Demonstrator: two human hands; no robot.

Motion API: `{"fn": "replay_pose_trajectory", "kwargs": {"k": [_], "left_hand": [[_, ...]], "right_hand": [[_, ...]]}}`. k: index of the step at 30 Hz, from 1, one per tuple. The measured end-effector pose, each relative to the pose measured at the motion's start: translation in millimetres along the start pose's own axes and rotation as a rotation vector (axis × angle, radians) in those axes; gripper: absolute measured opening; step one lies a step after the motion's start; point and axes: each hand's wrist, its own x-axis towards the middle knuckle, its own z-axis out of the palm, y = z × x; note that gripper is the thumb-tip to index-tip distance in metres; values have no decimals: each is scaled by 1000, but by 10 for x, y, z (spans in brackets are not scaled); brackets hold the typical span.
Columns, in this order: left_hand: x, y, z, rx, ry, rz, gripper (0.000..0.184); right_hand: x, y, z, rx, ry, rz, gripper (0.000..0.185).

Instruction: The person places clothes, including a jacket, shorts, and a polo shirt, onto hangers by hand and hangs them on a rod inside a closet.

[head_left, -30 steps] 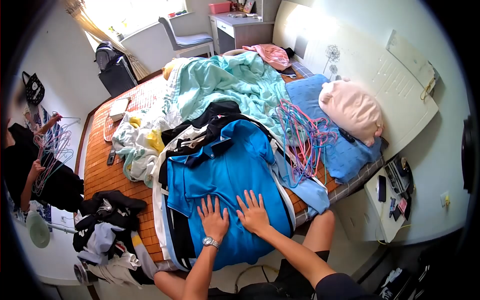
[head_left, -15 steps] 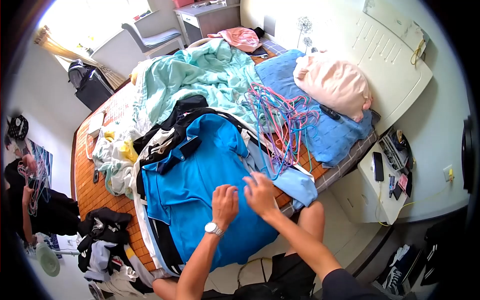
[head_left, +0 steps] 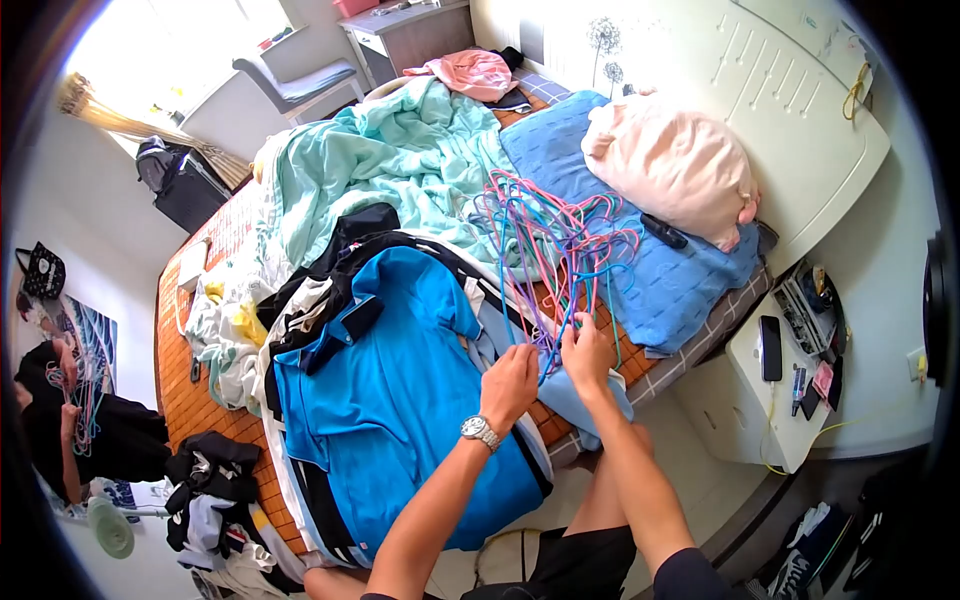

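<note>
A pile of pink, blue and purple hangers (head_left: 570,240) lies at the right side of the bed, partly on the blue pillow (head_left: 555,135). My right hand (head_left: 587,352) is closed on the near end of the hangers. Just left of it, my left hand (head_left: 510,383), with a watch on the wrist, is closed at the pile's lower edge; what its fingers hold is too small to make out. A blue polo shirt (head_left: 400,400) lies spread on top of other clothes in front of me, its collar toward the far left.
Another person (head_left: 90,430) stands at the far left, holding hangers. A mint blanket (head_left: 390,160), a pink plush pillow (head_left: 670,165) and a dark clothes pile (head_left: 210,470) are on the bed. A nightstand (head_left: 745,400) with a phone stands right.
Both hands have left the blue shirt, where they lay flat, and moved right to the hangers. The fingers have closed there. The view has shifted.
</note>
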Motion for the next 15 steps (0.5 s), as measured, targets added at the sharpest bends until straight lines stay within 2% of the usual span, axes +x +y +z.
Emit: {"fn": "replay_pose_trajectory", "kwargs": {"k": [2, 4, 5, 7, 10, 12, 15], "left_hand": [[-38, -57, -61, 34, -35, -53, 17], [-46, -120, -108, 47, -27, -76, 17], [-57, -142, -122, 59, -22, -100, 18], [-68, -153, -155, 49, 2, -101, 17], [-118, -168, -285, -29, 114, -23, 13], [-195, -201, -441, -71, 195, 113, 7], [-352, -368, -682, 16, 242, 134, 6]], "right_hand": [[6, -23, 25, 50, 19, 10, 31], [-54, -26, 66, 307, 78, 36, 28], [-103, -93, 9, 308, 77, 37, 28], [-212, -280, -173, 682, -122, 245, 27], [-396, -267, -103, 662, -51, 156, 27], [-542, -343, -81, 714, -39, 137, 27], [-807, -513, 9, 838, -64, 132, 29]]}}
